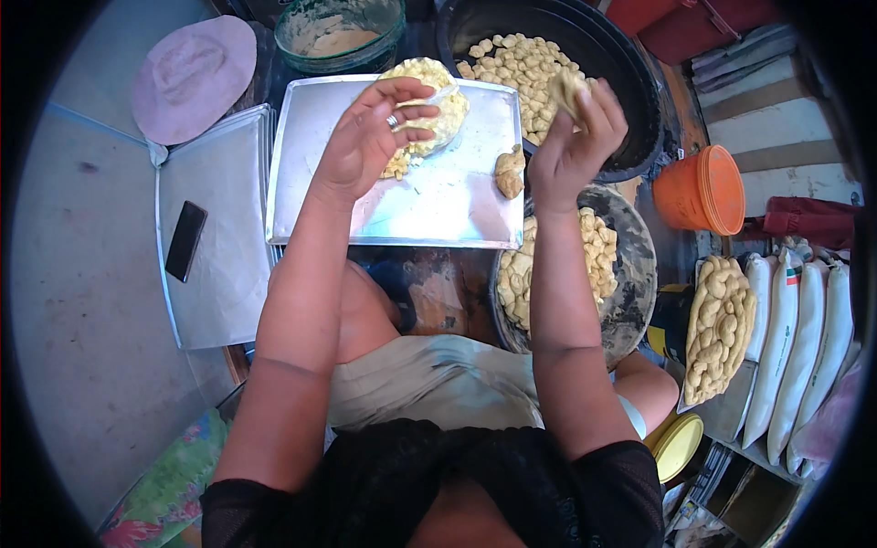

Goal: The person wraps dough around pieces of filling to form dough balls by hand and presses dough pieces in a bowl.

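Observation:
My left hand (370,132), a ring on one finger, hovers at the pale yellow crumbly heap (446,119) on the metal tray (311,164). Its fingers are curved and apart, and I see nothing held in them. My right hand (585,142) is raised to the right of the tray with a piece of dough (568,93) between thumb and fingers. A lump of dough (510,175) lies at the tray's right edge. Beyond the right hand, a large black tub (621,100) holds many dough balls. Under my right forearm sits a round basin (635,274) with more dough pieces.
A green-rimmed bowl (338,59) with a floury substance stands behind the tray. On the left are a pink hat (194,78), stacked metal trays (215,237) and a phone (186,240). An orange bucket (696,192), a slab of dough pieces (722,333) and filled white bags (799,338) stand right.

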Demonstrator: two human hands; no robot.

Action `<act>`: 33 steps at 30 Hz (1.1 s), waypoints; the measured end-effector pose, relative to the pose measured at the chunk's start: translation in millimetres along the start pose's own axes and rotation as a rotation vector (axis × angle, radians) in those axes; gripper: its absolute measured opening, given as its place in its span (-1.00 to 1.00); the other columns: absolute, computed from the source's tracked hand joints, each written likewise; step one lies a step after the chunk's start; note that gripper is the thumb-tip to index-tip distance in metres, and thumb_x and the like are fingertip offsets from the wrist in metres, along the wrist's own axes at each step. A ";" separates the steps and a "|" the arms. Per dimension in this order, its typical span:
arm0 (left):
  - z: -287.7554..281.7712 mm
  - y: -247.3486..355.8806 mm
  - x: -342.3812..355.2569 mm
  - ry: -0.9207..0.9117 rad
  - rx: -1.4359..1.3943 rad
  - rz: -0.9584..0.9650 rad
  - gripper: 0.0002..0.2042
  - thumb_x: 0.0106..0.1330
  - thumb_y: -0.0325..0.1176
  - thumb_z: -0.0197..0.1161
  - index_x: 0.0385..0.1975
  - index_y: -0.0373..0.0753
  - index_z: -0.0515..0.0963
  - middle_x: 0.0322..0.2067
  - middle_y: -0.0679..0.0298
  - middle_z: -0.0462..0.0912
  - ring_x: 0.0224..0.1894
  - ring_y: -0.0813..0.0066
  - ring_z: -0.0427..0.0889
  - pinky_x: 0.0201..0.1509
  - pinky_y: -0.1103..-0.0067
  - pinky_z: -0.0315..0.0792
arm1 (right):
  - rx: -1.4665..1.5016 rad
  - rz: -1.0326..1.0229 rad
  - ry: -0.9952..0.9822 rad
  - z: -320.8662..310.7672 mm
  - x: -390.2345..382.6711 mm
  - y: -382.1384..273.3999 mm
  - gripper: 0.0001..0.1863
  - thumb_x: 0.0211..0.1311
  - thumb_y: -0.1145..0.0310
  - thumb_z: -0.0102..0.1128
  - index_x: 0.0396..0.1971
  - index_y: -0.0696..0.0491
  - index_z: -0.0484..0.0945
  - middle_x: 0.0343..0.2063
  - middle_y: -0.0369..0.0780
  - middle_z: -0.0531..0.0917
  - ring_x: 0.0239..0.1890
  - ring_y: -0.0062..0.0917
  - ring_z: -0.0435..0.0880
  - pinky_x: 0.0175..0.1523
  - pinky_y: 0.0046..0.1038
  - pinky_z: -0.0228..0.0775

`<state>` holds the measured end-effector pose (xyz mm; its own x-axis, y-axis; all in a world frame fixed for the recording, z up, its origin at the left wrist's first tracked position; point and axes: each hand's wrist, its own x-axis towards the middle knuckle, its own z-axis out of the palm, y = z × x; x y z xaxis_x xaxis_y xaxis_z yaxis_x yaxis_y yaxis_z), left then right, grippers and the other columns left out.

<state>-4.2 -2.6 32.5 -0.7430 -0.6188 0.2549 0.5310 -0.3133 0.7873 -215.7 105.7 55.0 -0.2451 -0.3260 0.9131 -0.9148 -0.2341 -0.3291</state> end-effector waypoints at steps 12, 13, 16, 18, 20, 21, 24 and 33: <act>2.9 -16.4 2.8 0.322 0.412 -0.398 -0.60 0.26 -0.22 0.21 0.02 -0.29 0.41 -0.09 0.23 0.51 -0.15 0.50 0.53 -0.11 0.60 0.43 | -0.347 0.564 -0.946 -11.0 -119.3 34.0 -0.61 0.04 0.29 0.32 -0.13 0.07 0.46 -0.23 -0.16 0.59 -0.25 -0.29 0.63 -0.10 -0.32 0.47; 8.5 -22.8 2.8 0.258 0.467 -0.467 -0.58 0.26 -0.19 0.21 0.04 -0.28 0.41 -0.07 0.24 0.48 -0.13 0.51 0.51 -0.10 0.60 0.44 | 0.104 0.787 -0.650 -2.8 -119.6 27.5 -0.64 0.03 0.36 0.34 -0.16 0.10 0.45 -0.25 -0.19 0.57 -0.26 -0.40 0.62 -0.12 -0.40 0.47; 21.4 -34.6 -4.5 0.228 0.328 -0.615 -0.55 0.29 -0.13 0.23 0.07 -0.26 0.39 -0.06 0.27 0.45 -0.13 0.53 0.50 -0.11 0.61 0.46 | 0.773 0.983 -0.257 25.4 -96.7 -27.6 -0.68 0.11 0.47 0.31 -0.17 0.14 0.42 -0.31 -0.25 0.56 -0.25 -0.62 0.55 -0.15 -0.57 0.42; 14.9 -41.3 1.5 0.277 0.270 -0.457 -0.63 0.28 -0.26 0.25 0.02 -0.27 0.43 -0.16 0.25 0.50 -0.21 0.53 0.53 -0.13 0.62 0.46 | 0.686 0.624 -0.455 40.5 -96.3 -22.9 -0.67 0.14 0.41 0.30 -0.12 0.14 0.44 -0.32 -0.28 0.57 -0.24 -0.64 0.55 -0.16 -0.56 0.42; 2.8 -28.3 5.9 0.394 0.304 -0.347 -0.70 0.25 -0.42 0.24 -0.03 -0.29 0.47 -0.23 0.23 0.54 -0.29 0.54 0.53 -0.14 0.64 0.45 | 0.933 0.920 -0.383 48.9 -97.1 -30.0 -0.70 0.12 0.38 0.31 -0.16 0.13 0.51 -0.34 -0.27 0.57 -0.26 -0.58 0.56 -0.15 -0.53 0.40; -5.2 -23.5 7.7 0.432 0.339 -0.293 -0.69 0.19 -0.52 0.22 -0.04 -0.32 0.48 -0.20 0.21 0.54 -0.28 0.55 0.52 -0.15 0.65 0.42 | 0.647 0.939 -0.520 55.9 -106.6 -20.6 -0.72 0.09 0.36 0.31 -0.20 0.12 0.55 -0.34 -0.24 0.58 -0.30 -0.52 0.57 -0.16 -0.47 0.41; -6.4 -6.1 7.3 0.549 0.171 -0.161 -0.62 0.16 -0.60 0.01 0.02 -0.34 0.46 -0.12 0.15 0.50 -0.21 0.47 0.52 -0.13 0.61 0.44 | 0.195 0.821 -0.792 69.3 -131.2 -8.7 -0.76 0.02 0.29 0.33 -0.29 0.05 0.62 -0.32 -0.20 0.58 -0.26 -0.34 0.56 -0.09 -0.30 0.37; -13.8 -1.2 -0.4 0.581 0.215 -0.128 -0.67 0.17 -0.59 -0.03 -0.04 -0.37 0.47 -0.16 0.15 0.54 -0.16 0.42 0.53 -0.11 0.53 0.50 | 0.090 0.646 -0.834 88.0 -144.0 -8.6 -0.78 -0.04 0.38 0.30 -0.31 -0.02 0.64 -0.32 -0.25 0.61 -0.19 -0.38 0.55 -0.03 -0.33 0.30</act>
<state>1.1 -11.9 23.7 -0.4207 -0.8952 -0.1474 0.3137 -0.2960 0.9022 -144.3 74.0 -94.9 -0.3474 -0.9307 0.1148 -0.6535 0.1525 -0.7415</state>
